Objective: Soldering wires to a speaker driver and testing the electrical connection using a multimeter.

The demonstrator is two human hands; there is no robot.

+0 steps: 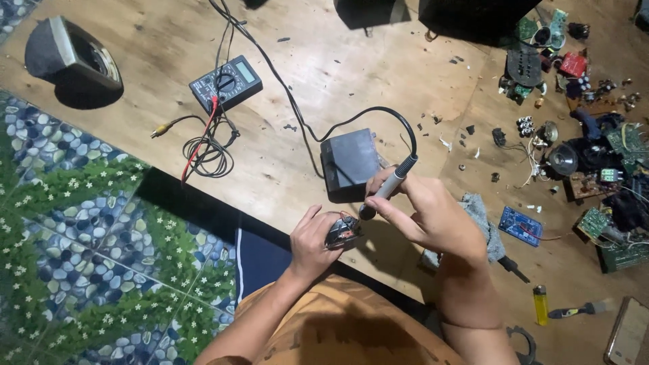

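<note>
My left hand point(312, 241) grips a small dark round part with a little circuit board and thin wires point(342, 231), held just above the near edge of the wooden board point(324, 61). My right hand point(424, 215) holds a grey-handled soldering iron point(391, 182) like a pen, its dark tip pointing down at that part. The iron's black cable point(378, 112) loops up over a dark rectangular box point(349, 162) lying just behind my hands.
A black multimeter point(226, 82) with red and black leads point(206, 145) lies at the left. A grey speaker-like housing point(71, 57) sits far left. Circuit boards and loose parts point(595, 162) crowd the right. A grey cloth point(481, 216), blue board point(520, 226), yellow lighter point(540, 305) lie nearby.
</note>
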